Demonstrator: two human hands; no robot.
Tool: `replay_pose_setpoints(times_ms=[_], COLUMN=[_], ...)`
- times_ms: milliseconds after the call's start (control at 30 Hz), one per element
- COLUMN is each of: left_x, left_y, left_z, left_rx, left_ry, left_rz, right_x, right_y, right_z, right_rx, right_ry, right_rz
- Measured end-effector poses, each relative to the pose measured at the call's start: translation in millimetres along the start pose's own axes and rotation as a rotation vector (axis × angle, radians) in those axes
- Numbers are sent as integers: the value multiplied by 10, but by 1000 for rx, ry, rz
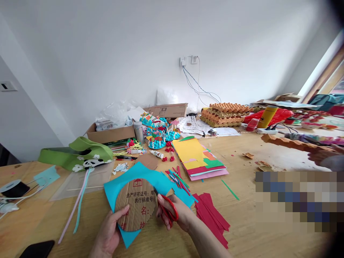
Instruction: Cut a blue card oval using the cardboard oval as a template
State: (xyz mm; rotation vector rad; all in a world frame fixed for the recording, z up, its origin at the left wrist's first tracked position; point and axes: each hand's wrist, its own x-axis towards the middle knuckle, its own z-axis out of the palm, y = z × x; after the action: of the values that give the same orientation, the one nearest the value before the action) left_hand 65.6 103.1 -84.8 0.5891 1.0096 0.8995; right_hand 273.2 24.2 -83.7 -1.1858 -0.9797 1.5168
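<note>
Your counter point(239, 215) carries everything; bulk sits at the rear, egg-tray stack point(224, 114) by the wall, presumably to leave the near side for handwork. Blue sheet point(142, 172): held at the front, behind the disc and extending beyond it up and to the right, so the disc probably serves as backing or pattern for its outline. Paper stack point(189, 154): lies flat just beyond, likely parked within reach. Cardboard disc point(135, 206): in front of the sheet, printed side towards you; your left grip point(109, 229) grasps its lower left, thumb on the face, apparently clamping both layers against slipping. Red paper slips point(212, 215): fanned beside your right forearm, apart from the cut line. Scissors point(172, 211): your right grip point(176, 209) is closed around the red handles, blades at the disc's right edge, opposite the clamping thumb, which seemingly keeps fingers clear; blade opening cannot be told. Thin strips point(178, 181): loosely heaped beyond the scissors.
</note>
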Motion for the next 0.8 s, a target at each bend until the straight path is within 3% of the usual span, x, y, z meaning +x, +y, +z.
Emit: replay_pose_setpoints(times_ms=[133,300,567,800], left_x=[40,28,-36,-43], left_y=[7,25,31,37], left_z=[-19,-14,13,16], left_rx=[10,12,22,25], left_ry=[40,52,6,1], left_rz=[48,63,52,22], right_x=[-64,-145,-75,-102], right_y=[-88,-194,-127,-165], right_z=[-2,8,15,22], right_rx=[-62,-67,-166,-129], right_ry=[-25,-29,0,-22], right_rz=[45,-8,143,106])
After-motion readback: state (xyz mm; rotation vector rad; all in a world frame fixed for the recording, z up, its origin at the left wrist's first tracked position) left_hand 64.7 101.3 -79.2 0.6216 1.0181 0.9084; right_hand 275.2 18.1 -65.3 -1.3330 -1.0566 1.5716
